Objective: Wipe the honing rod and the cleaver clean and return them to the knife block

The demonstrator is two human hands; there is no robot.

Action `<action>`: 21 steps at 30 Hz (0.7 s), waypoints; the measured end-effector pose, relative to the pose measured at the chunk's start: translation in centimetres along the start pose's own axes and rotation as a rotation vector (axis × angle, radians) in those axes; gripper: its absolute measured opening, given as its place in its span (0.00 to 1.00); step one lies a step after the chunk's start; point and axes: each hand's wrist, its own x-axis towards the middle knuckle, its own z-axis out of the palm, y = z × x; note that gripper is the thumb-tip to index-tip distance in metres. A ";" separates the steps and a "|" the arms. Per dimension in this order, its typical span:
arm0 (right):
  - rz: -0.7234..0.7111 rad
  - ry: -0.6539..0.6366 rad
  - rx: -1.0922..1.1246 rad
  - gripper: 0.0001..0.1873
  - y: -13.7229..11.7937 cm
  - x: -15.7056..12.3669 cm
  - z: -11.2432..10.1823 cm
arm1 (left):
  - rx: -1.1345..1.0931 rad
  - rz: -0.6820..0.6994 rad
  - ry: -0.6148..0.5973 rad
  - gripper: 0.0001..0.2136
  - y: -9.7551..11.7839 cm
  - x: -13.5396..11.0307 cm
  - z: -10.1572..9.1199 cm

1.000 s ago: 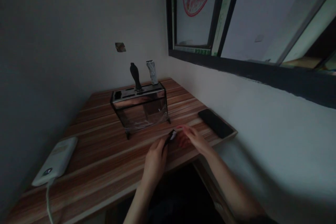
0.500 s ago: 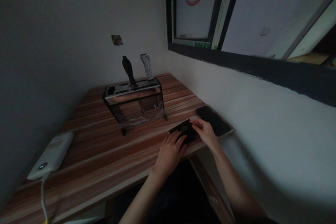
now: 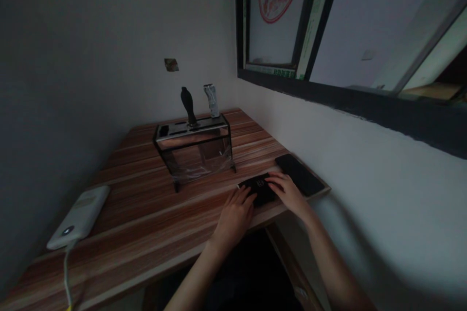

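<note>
A flat black rectangular item with a small pale emblem [image 3: 260,183] lies near the table's front edge; its kind I cannot make out. My left hand [image 3: 236,210] rests on its left and near side, fingers stretched and slightly spread. On its right side lies my right hand [image 3: 286,190], with fingers extended over the surface and apart from each other. Both hands are open and partly cover the item. Just right of my right hand is a dark phone-like slab [image 3: 301,174], along the table's right edge.
A knife block [image 3: 193,155] with clear sides stands behind, holding a black-handled tool [image 3: 187,106] and a grey-handled one [image 3: 211,100]. A white device [image 3: 80,216] with a cable [image 3: 66,272] lies at left. Walls border the wood-grain table [image 3: 146,233]; a dark window frame [image 3: 328,93] is at right.
My right hand's fingertips have gone from pinching at the item's far right corner to lying spread on it. My left hand stays on the item. The view has shifted slightly.
</note>
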 end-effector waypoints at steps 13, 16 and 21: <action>-0.023 0.000 0.365 0.16 -5.3 3.4 -3.6 | -0.031 -0.039 0.611 0.16 -5.1 -2.1 -11.8; -0.045 -0.019 0.469 0.19 -7.4 7.3 -3.7 | -0.096 -0.158 0.802 0.15 -9.3 -2.4 -15.8; -0.088 -0.193 0.585 0.31 -8.1 14.7 -0.8 | -0.506 -0.360 0.619 0.33 -16.7 -1.6 -17.3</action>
